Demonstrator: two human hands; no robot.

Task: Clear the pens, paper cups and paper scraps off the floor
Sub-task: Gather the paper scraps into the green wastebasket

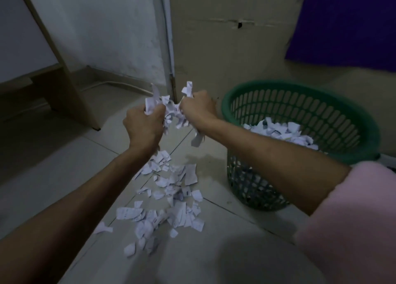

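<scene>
both hands are up off the floor and close together, the left hand [142, 123] and the right hand [196, 109] each with fingers curled tight round one shared wad of paper scraps [171, 111], so the bundle is squeezed between them rather than cupped loosely, which looks like a way to carry as much as possible in one go. it is not quite enough: a strip [196, 139] dangles under the right wrist and looks ready to drop. the green basket [321, 88] stands just to the right, already holding a heap of torn paper [282, 132], so it seems set there within easy reach of the mess. below the arms a long scatter of scraps [171, 200] lies on the pale floor tiles [53, 176], running from under the hands toward the near side, so plenty is left. i see no pens or cups here. a pink sleeve [353, 219] covers the right upper arm.
</scene>
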